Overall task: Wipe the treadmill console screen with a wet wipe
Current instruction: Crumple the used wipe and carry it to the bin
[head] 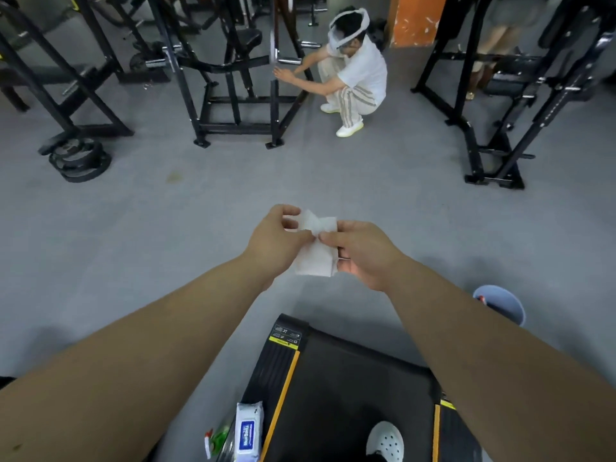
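Note:
A white wet wipe [316, 253], partly folded, hangs between both hands in front of me above the grey floor. My left hand [275, 245] pinches its upper left part. My right hand [361, 253] grips its right edge with thumb and fingers. A white and blue wet wipe pack [248, 433] lies at the bottom, on the left side rail of the black treadmill deck [350, 395]. The treadmill console screen is not in view.
A person in white crouches at a black weight machine [233, 78] ahead. More black racks [500, 111] stand at right, weight plates [80, 160] lie at left. A blue bucket [503, 303] sits right of the treadmill. A white shoe [386, 440] rests on the belt.

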`<state>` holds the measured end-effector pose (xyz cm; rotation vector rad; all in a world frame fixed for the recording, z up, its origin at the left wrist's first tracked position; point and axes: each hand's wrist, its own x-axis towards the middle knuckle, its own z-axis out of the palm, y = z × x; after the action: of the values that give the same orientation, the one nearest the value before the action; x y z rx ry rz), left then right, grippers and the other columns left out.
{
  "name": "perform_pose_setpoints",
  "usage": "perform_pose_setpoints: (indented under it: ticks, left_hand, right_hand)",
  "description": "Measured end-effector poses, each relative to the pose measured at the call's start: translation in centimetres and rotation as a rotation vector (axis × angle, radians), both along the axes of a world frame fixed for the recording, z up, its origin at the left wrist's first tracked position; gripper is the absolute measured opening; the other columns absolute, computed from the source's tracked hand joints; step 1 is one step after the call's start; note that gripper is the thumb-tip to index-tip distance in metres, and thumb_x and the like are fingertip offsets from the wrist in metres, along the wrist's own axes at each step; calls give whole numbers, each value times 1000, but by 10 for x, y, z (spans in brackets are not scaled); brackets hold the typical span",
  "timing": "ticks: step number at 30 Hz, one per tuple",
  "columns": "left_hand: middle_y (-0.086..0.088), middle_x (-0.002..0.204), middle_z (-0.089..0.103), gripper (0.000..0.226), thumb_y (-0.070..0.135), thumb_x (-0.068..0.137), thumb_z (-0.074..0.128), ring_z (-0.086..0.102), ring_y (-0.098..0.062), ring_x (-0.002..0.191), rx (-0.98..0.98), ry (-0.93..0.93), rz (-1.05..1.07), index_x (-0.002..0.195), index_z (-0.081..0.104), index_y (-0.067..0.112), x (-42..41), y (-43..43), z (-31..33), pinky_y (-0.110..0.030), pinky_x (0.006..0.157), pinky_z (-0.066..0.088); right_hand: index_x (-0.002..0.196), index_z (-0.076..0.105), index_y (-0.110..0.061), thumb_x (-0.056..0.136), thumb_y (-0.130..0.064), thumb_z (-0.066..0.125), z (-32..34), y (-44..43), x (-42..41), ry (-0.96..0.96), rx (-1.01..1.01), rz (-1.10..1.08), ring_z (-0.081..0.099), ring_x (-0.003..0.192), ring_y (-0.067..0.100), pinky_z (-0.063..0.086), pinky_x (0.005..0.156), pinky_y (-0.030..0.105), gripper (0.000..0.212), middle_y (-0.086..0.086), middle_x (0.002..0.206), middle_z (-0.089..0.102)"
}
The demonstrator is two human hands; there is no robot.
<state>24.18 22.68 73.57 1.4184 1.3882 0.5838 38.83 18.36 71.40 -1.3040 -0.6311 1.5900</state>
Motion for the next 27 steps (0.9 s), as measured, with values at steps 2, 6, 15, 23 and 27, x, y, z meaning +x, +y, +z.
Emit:
perform_pose_setpoints:
  ticks: [2, 6, 15, 23, 27]
  left_hand:
    - [3, 110, 61, 34, 27, 85, 65, 60, -15, 99, -143, -24, -47, 117, 54, 21, 21, 9, -3, -24, 73, 44]
    - [0, 99, 70, 9, 24, 87, 64, 64, -18, 96, -248, -47, -161, 88, 63, 15, 73, 16, -12, -26, 71, 42]
    - [-5, 107, 66, 21, 29, 88, 63, 66, -24, 94, -207, 4, -331, 106, 58, 18, 253, -2, -48, -38, 74, 58]
    - [-4, 101, 64, 25, 13, 83, 68, 63, -17, 78, -268, 57, -597, 103, 54, 18, 390, -21, -85, -24, 56, 47]
    - [-4, 93, 64, 27, 19, 81, 70, 57, -14, 66, -173, 137, -754, 101, 53, 14, 461, -21, -104, -25, 55, 43]
  right_hand:
    - [110, 67, -5, 91, -9, 60, -2, 1, 24, -30, -5, -44, 70, 93, 23, 58, 75, 35, 21, 11, 106, 72]
    - [102, 68, -8, 94, -22, 58, -16, -7, 76, -153, -44, -196, 68, 84, 21, 56, 66, 29, 19, 6, 97, 70]
    - [92, 69, -5, 79, -12, 70, -49, -49, 232, -248, -172, -309, 40, 52, 9, 27, 41, 21, 15, 2, 69, 55]
    - [83, 62, -10, 83, -6, 54, -85, -101, 343, -238, -341, -599, 56, 54, 15, 44, 59, 29, 10, 6, 68, 62]
    - [91, 66, -11, 88, -12, 55, -98, -122, 391, -211, -405, -779, 62, 59, 14, 47, 51, 21, 11, 3, 75, 66]
